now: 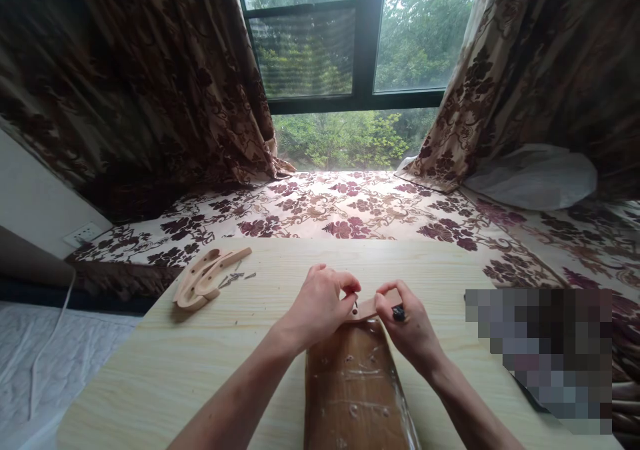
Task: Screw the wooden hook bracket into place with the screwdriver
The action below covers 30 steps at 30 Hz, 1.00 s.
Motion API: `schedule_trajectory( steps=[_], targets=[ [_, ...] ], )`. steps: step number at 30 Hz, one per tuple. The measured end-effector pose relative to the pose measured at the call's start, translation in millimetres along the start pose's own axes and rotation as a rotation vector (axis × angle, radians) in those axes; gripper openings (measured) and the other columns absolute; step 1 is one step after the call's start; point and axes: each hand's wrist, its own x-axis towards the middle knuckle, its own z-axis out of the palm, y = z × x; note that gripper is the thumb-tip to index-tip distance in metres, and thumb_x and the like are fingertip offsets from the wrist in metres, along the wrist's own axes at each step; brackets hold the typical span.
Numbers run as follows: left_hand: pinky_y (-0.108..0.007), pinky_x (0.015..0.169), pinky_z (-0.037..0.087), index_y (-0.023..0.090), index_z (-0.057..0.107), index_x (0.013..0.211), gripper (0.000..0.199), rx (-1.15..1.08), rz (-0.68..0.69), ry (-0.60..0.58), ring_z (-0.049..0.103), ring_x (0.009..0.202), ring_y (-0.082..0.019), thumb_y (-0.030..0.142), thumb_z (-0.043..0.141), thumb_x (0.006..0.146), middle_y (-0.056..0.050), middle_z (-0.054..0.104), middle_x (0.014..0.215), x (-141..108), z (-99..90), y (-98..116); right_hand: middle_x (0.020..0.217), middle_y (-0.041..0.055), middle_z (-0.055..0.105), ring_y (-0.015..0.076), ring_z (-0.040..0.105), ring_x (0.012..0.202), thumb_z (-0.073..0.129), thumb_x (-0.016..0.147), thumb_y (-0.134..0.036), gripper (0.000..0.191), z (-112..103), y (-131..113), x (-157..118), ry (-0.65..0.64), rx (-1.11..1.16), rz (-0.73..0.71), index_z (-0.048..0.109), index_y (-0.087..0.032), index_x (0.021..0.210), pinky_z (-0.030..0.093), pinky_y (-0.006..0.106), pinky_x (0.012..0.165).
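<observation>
My left hand (327, 297) is closed in a pinch on a small thin screw (356, 299), which stands at a dark hole in a light wooden piece (367, 309). My right hand (405, 313) grips the same wooden piece at its right end, thumb and fingers wrapped round it. Against the right hand's fingers shows a small black object (399, 313); whether it is worn or held I cannot tell. Under the wooden piece lies a long brown block wrapped in clear plastic (355, 377), its near end running out of the frame.
Curved wooden pieces with holes (203, 280) lie at the table's left, beside several loose screws (233, 279). A pixelated patch (545, 350) covers something on the right of the pale wooden table (270, 397). Behind it are a flowered cover (345, 203) and a window.
</observation>
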Motion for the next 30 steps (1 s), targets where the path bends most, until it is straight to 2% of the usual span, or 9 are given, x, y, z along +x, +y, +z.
schedule_trajectory(
  steps=[8,17,30],
  targets=[
    [-0.053,0.11,0.017,0.023,0.065,0.075,0.013,0.121,0.063,-0.001,0.063,0.079,-0.016,0.013,0.057,0.077,0.003,0.07,0.074,-4.2,6.3,-0.7,0.05,-0.0053,0.052,0.0108,0.045,0.04,0.049,0.081,-0.032,0.011,1.1,0.6,0.3,0.007,0.006,-0.006,0.051,-0.02,0.079,0.039,0.022,0.043],
    [-0.053,0.111,0.014,0.022,0.063,0.073,0.019,0.213,0.18,0.003,0.063,0.078,-0.015,0.008,0.052,0.08,0.003,0.07,0.072,-8.7,10.0,-5.1,0.05,-0.0061,0.051,0.0106,0.044,0.039,0.05,0.082,-0.032,0.011,0.7,0.9,-0.3,0.008,0.015,-0.004,0.051,-0.021,0.079,0.037,0.022,0.043],
    [-0.045,0.113,0.014,0.019,0.056,0.062,0.026,0.341,0.316,0.047,0.056,0.074,-0.013,0.005,0.049,0.083,0.004,0.06,0.061,-12.5,15.1,-5.3,0.046,-0.0077,0.047,0.0106,0.042,0.036,0.048,0.084,-0.032,0.012,3.5,4.0,-0.7,-0.006,0.027,-0.019,0.049,-0.021,0.08,0.035,0.022,0.04]
  ],
)
